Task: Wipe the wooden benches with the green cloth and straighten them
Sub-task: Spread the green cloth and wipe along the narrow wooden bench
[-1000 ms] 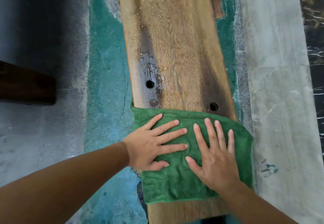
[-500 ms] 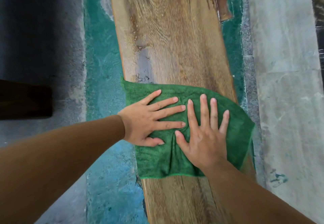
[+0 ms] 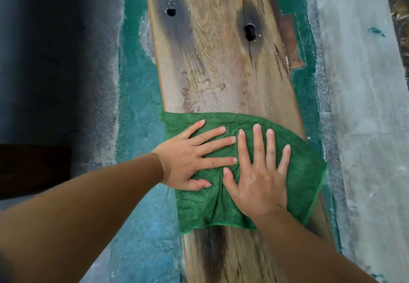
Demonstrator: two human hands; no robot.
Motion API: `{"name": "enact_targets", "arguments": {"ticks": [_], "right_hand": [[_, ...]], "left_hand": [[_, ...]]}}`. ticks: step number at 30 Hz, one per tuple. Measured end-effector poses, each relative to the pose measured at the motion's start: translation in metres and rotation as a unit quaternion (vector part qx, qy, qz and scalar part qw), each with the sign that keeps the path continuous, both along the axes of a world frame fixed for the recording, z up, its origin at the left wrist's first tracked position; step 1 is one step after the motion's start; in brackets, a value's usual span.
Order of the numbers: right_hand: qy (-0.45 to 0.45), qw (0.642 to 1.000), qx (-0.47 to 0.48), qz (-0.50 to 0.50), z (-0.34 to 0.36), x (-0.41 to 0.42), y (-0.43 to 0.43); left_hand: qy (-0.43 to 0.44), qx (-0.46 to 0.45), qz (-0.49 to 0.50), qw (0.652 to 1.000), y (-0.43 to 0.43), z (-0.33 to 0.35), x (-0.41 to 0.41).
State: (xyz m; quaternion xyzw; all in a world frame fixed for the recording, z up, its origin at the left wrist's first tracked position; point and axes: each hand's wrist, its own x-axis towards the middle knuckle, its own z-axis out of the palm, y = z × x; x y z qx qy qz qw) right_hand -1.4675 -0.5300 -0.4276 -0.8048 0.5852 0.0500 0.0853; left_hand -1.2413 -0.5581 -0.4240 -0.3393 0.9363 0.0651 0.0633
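A long weathered wooden bench plank (image 3: 221, 72) runs away from me, with two dark holes (image 3: 250, 31) near its far part. A green cloth (image 3: 303, 172) lies spread across its full width, its right edge hanging past the plank's side. My left hand (image 3: 190, 156) and my right hand (image 3: 259, 183) both lie flat on the cloth, side by side, fingers spread and pointing forward. Neither hand grips the cloth. The wood behind the cloth shows a dark stain.
Green-painted rough floor (image 3: 137, 105) lies on both sides of the plank. A pale concrete ledge (image 3: 365, 105) runs along the right. A dark wooden object (image 3: 33, 170) sits at the left edge. A narrow brown wooden piece (image 3: 290, 46) shows beside the plank's right side.
Both hands have pushed the cloth forward along the plank, away from me, over one pair of holes. A second pair of holes has come into view farther ahead.
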Motion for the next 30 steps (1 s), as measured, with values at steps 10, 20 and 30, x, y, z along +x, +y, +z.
{"name": "enact_targets", "arguments": {"ticks": [10,20,30], "right_hand": [[-0.019,1.0,-0.011,-0.009,0.0,0.055,-0.086],[-0.024,0.999,-0.011,-0.042,0.0,0.103,-0.16],[-0.006,0.995,-0.022,-0.093,-0.002,0.145,-0.226]], "left_hand": [[-0.007,0.007,0.038,0.999,-0.074,-0.002,0.044],[-0.008,0.0,0.004,1.0,-0.164,-0.001,0.086],[0.007,-0.006,-0.028,1.0,-0.244,-0.005,0.128]]}}
